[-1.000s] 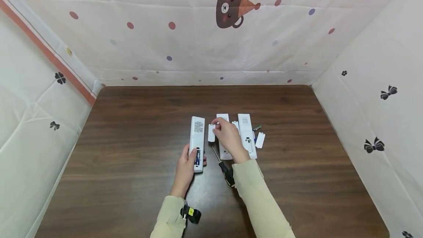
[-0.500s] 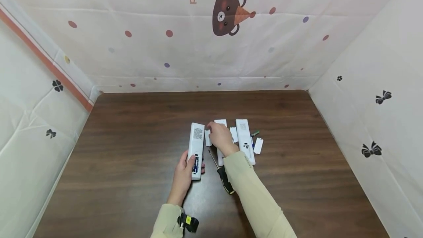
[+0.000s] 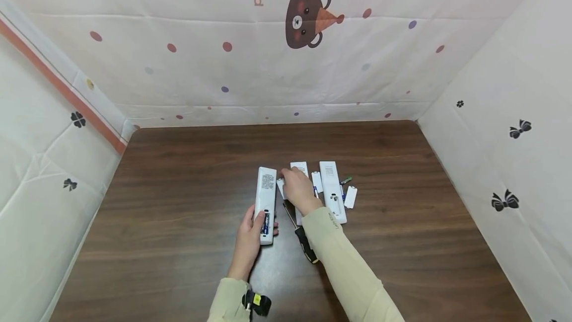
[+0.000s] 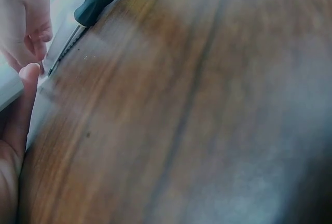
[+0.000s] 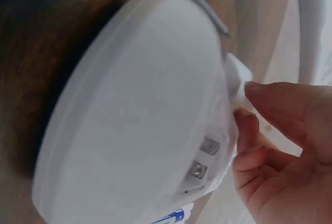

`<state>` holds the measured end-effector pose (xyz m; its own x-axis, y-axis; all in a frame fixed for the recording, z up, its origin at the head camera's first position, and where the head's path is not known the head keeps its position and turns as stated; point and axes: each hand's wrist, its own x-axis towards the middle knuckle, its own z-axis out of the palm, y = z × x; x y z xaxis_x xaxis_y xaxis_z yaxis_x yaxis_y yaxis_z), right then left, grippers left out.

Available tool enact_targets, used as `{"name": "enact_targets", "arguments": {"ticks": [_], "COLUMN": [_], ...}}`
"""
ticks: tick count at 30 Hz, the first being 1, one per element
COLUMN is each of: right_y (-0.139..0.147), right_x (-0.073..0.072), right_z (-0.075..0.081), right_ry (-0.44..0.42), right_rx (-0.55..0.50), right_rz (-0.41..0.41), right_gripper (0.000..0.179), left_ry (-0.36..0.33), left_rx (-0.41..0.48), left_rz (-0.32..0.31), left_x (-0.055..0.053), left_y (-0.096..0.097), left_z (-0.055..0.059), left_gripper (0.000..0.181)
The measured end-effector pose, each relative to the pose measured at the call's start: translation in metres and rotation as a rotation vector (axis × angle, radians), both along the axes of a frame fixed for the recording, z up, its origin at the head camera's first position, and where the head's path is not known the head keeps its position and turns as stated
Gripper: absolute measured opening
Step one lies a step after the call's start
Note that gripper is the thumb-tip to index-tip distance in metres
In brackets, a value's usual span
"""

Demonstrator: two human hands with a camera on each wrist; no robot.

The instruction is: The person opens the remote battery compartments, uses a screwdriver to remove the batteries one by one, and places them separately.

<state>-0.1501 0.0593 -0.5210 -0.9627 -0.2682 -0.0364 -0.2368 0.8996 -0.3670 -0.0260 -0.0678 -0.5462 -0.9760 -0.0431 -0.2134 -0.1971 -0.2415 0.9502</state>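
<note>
My left hand [image 3: 247,235] grips a white remote control [image 3: 266,188] by its lower half, back side up. Its battery bay is uncovered, with dark blue batteries [image 3: 265,223] inside, and the thumb lies along the edge. Just right of it, my right hand [image 3: 298,190] pinches a small white battery cover [image 5: 237,76] between thumb and fingers, close to the tabletop; part of the cover is hidden. Beneath the right hand lies a second white remote [image 5: 129,105], its bay showing metal contacts. A screwdriver [image 3: 305,245] with a black and yellow handle lies between the hands.
A third white remote [image 3: 330,185] lies to the right. Around it are two loose battery covers, one on its left [image 3: 317,182] and one on its right [image 3: 350,197], plus a green battery [image 3: 346,181]. Patterned cloth walls [image 3: 178,78] border the brown table [image 3: 170,202].
The right hand has lowered onto the nearby battery cover, which now tilts in its fingers. The left hand keeps its hold on the remote. The head view has shifted slightly.
</note>
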Motion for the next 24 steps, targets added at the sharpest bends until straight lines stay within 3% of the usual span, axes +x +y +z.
{"name": "enact_targets", "arguments": {"ticks": [3,6,11,15,19,24], "right_y": [0.004,0.006,-0.001,-0.007,-0.012,-0.016], "right_x": [0.007,0.023,0.062,0.087,0.101,0.107], "right_z": [0.003,0.006,0.008,0.004,-0.003,-0.012], "right_ry": [0.026,0.07,0.123,0.106,0.087,0.132], "right_rx": [-0.083,-0.218,-0.385,-0.437,-0.442,-0.443], "right_rz": [-0.035,-0.051,0.033,0.076,0.062,0.024], "right_gripper": [0.023,0.022,0.02,0.019,0.018,0.019], "left_ry": [-0.006,-0.006,0.032,0.032,0.006,0.014], "left_rx": [0.021,0.054,0.049,-0.136,-0.323,-0.323], "left_rz": [0.007,0.028,0.1,0.136,0.161,0.155], "left_x": [-0.001,-0.002,0.0,0.0,-0.001,-0.001], "left_y": [0.002,0.002,-0.005,-0.008,-0.006,-0.004], "left_z": [-0.007,-0.015,-0.023,-0.022,-0.022,-0.023], "left_gripper": [0.039,0.04,0.042,0.044,0.044,0.043]}}
